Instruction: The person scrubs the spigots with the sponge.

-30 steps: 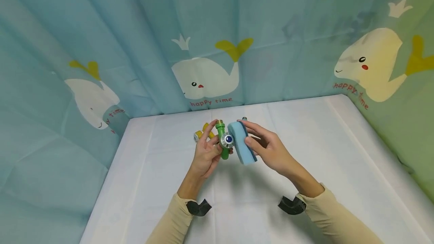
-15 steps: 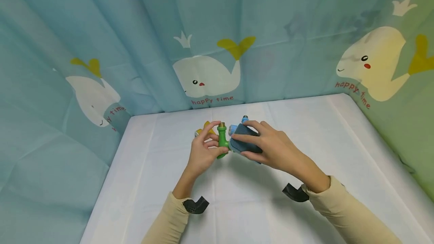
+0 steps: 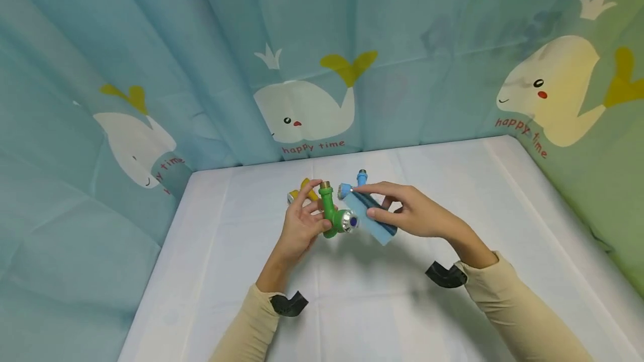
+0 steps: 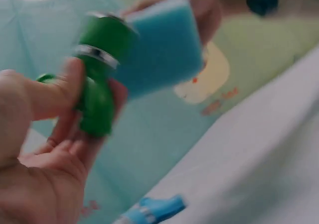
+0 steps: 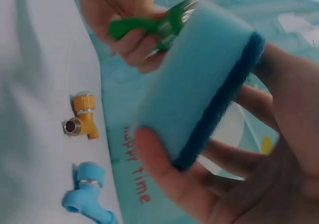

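My left hand [image 3: 302,227] pinches a green angle valve [image 3: 329,211], its brass threaded end up and its silver-faced knob turned to the right. In my right hand [image 3: 410,210] is a light blue sponge [image 3: 369,219] with a dark blue scouring side, gripped between thumb and fingers. The sponge is tilted close beside the valve's knob; in the left wrist view the sponge [image 4: 162,47] overlaps the space right behind the green valve [image 4: 99,79]. Both hands are raised over the white table.
A yellow valve [image 5: 83,115] and a light blue valve [image 5: 88,191] lie on the white table [image 3: 241,295] behind the hands. A blue-green curtain [image 3: 216,43] printed with whales hangs along the table's back and sides.
The sponge went across the valve's knob side, showing its dark face, then turned its light side forward and moved right. The valve's knob has swung from facing forward to the right.
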A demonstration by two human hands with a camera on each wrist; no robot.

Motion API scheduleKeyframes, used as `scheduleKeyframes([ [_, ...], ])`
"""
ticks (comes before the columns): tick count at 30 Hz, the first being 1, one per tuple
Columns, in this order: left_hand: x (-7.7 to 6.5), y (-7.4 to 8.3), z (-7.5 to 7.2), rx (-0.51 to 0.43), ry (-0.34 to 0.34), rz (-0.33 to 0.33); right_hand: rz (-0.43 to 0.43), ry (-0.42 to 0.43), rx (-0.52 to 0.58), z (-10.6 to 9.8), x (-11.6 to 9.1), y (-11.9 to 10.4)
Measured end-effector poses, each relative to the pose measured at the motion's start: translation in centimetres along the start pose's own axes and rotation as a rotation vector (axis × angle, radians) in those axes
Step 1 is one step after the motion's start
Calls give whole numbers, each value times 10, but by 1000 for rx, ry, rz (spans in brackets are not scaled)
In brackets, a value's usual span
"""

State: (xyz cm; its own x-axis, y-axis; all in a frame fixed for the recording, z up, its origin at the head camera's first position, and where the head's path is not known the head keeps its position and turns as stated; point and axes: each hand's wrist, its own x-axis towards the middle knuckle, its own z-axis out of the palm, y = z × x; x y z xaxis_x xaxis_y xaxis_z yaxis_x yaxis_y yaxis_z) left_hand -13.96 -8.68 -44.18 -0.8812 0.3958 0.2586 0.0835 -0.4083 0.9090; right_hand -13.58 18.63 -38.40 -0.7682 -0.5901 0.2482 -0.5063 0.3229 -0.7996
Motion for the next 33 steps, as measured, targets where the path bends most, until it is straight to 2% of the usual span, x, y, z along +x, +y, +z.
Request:
scheduleKeyframes([
  [3, 1, -6, 6, -197, 27, -50, 25, 104, 149, 10, 0, 1],
  [5, 2, -9, 12, -275, 53, -60, 25, 161, 248, 21, 1, -2],
  [7, 4, -11, 17, -350, 78, -55, 13, 200, 302, 34, 1, -5],
  [9, 5, -11, 21, -423, 94, -46, 8, 225, 295, 44, -1, -6],
  [12, 5, -10, 24, -490, 121, -25, -12, 287, 171, 51, -2, -7],
  [15, 7, -8, 24, -485, 149, -2, -24, 367, 57, 53, -1, -9],
  [17, 8, -7, 25, -460, 161, 18, -31, 396, 19, 57, 2, -10],
  [21, 11, -7, 23, -444, 195, 46, -41, 361, -84, 65, -1, -8],
  [24, 13, -9, 20, -438, 215, 41, -28, 363, -155, 61, -4, -5],
  [28, 16, -13, 21, -387, 205, 21, -4, 401, -159, 56, -4, -1],
  [33, 23, -17, 24, -265, 250, 1, -9, 288, -218, 53, -21, 15],
])
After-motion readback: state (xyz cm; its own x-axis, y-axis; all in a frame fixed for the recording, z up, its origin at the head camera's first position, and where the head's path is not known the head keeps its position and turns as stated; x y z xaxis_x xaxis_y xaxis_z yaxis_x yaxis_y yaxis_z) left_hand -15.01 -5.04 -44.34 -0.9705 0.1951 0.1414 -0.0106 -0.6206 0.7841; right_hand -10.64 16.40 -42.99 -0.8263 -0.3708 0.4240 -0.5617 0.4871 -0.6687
